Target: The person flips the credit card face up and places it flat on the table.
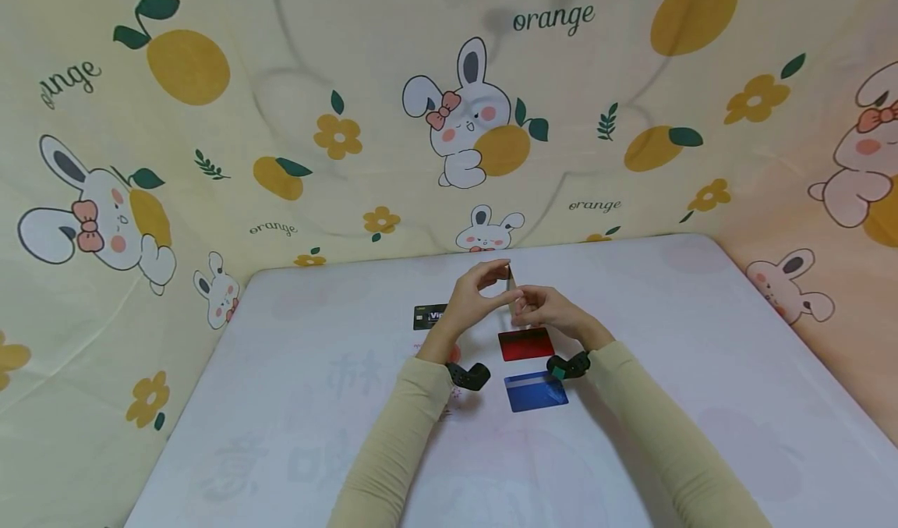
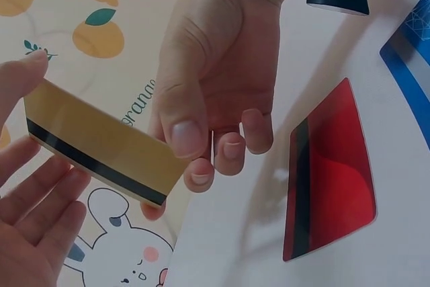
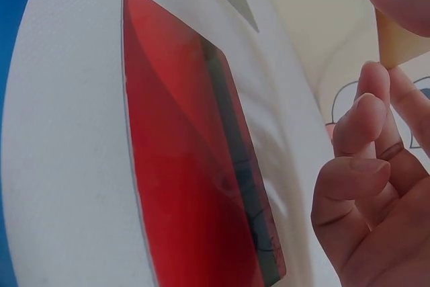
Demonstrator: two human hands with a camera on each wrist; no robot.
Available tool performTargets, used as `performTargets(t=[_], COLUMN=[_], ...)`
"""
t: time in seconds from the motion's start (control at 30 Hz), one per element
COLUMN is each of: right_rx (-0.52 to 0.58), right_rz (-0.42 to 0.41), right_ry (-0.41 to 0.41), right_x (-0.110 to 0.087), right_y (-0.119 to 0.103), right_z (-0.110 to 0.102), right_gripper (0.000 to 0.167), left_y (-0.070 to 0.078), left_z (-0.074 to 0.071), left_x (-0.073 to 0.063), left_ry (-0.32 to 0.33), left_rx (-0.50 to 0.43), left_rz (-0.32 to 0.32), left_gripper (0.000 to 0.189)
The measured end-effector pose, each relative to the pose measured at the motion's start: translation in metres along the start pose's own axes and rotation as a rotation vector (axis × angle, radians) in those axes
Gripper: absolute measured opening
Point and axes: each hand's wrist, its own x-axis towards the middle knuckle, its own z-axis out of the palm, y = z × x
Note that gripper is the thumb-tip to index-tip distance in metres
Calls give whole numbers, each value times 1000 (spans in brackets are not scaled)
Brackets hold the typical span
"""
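Both hands hold a gold card [image 2: 101, 142] with a black stripe, raised above the far part of the table. My left hand [image 1: 473, 298] has one end of it between thumb and fingertips. At the other end my right hand [image 1: 554, 311] pinches a corner between thumb and index finger, its other fingers curled below. Beneath the right hand lies a red card [image 1: 526, 344] with a dark stripe. A blue card [image 1: 536, 392] with a pale stripe lies nearer. Left of the left wrist is a black card [image 1: 429, 317] marked "Vip", partly covered by that hand.
More pink and red card-like prints [image 1: 454, 353] show beside the left forearm, mostly hidden by it. The white table [image 1: 281, 403] bears faint printed characters. A cream curtain [image 1: 379, 60] with rabbits and oranges hangs behind it. Each wrist wears a dark device [image 1: 468, 377].
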Motion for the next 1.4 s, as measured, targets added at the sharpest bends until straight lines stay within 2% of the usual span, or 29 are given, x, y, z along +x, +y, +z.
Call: performTargets(t=[0.3,0.6,0.93,1.2,1.4], right_rx=[-48,-106,-87,-114,-129], right_rz=[32,46,13,76,84], right_ry=[12,19,7,35,38], right_x=[0,-2,-4,-5,-6], right_y=[2,1,5,3,5], right_z=[-4,-9,-15,-18,-22], right_gripper=[62,59,59,59,62], left_y=[-1,-4,-8,-19,-26], left_z=[-3,-8,-10,-13,-16], left_x=[-1,-3,-7,-8,-10], left_ry=[-6,-11,-15,-13,-40], left_rx=[8,5,22,21,-13], left_rz=[-7,-27,-67,-77,-111], left_gripper=[55,57,57,57,58])
